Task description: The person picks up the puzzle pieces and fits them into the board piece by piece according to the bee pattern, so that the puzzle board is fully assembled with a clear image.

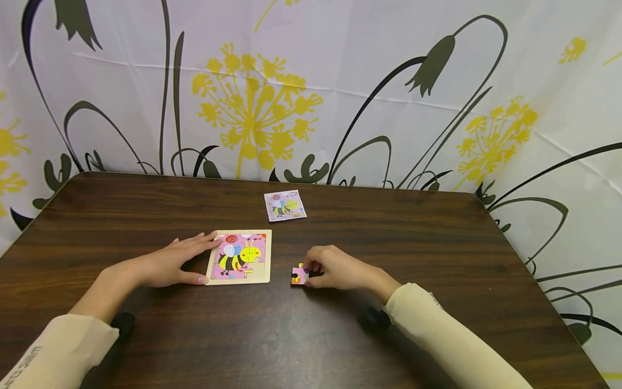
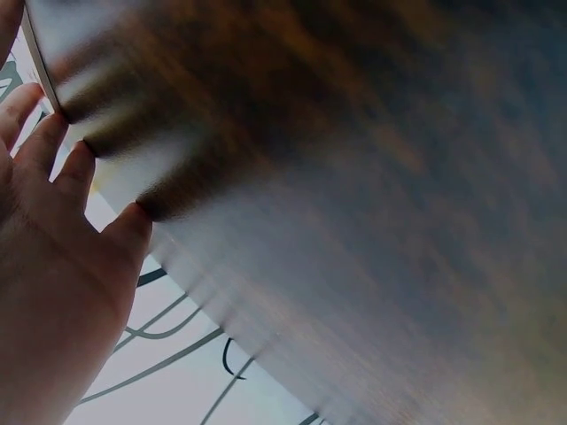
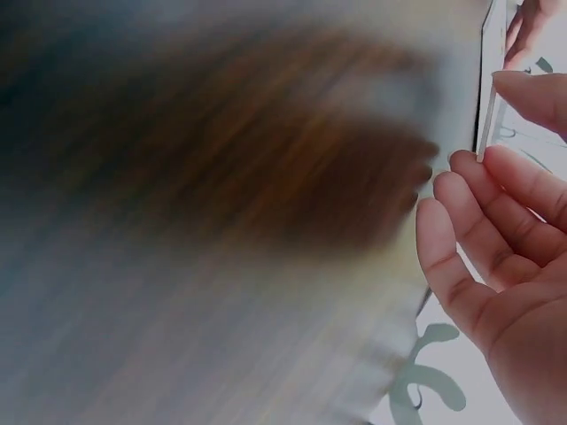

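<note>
Pinching a loose puzzle piece [image 1: 299, 275], the right hand [image 1: 335, 268] should lift cleanly while the flat, unclenched left hand [image 1: 170, 263] steadies the bee puzzle tray [image 1: 239, 279].

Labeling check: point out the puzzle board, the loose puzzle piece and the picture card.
puzzle board [image 1: 239, 257], head view, on the bee picture at its middle
puzzle piece [image 1: 298, 276], head view, on its pink face
picture card [image 1: 285, 205], head view, on its centre

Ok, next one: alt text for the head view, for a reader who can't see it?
A person's right hand pinches a loose puzzle piece on a dark wooden table, while the left hand rests flat against the left edge of a bee puzzle board. A small picture card lies beyond, before a flowered curtain.
</note>
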A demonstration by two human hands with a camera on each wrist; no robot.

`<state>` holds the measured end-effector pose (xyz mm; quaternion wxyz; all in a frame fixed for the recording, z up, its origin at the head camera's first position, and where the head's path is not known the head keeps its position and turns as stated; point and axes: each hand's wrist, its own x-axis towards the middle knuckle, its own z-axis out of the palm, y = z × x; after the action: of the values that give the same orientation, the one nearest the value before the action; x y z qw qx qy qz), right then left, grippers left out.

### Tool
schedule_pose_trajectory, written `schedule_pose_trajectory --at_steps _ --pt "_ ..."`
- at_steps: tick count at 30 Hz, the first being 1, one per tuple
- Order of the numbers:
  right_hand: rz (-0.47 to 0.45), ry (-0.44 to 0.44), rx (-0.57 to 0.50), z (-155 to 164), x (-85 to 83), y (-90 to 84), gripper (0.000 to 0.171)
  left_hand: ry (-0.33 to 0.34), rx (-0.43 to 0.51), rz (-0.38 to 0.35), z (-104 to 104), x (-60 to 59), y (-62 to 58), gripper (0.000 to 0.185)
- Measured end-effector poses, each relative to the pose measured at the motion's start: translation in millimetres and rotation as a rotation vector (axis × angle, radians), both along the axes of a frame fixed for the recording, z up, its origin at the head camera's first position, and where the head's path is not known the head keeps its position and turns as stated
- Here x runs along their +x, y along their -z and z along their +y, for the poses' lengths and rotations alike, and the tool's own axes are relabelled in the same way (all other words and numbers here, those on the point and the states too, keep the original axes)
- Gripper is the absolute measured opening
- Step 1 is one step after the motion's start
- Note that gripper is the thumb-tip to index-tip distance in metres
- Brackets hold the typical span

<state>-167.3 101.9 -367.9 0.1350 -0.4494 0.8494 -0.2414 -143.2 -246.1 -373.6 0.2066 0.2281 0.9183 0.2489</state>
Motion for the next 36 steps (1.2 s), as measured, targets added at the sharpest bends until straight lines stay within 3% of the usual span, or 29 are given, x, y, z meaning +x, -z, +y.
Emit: schedule_pose_trajectory --at_steps 18,36 --pt "0.019 0.011 0.056 -56.6 -2.9 -2.1 0.020 -0.004 -0.005 -0.009 0.1 0.2 -0.6 0.088" --pt "0.105 0.013 0.123 -82.1 -4.7 -0.2 0.022 -0.004 -0.005 -0.011 0.0 -0.1 -0.5 0.087"
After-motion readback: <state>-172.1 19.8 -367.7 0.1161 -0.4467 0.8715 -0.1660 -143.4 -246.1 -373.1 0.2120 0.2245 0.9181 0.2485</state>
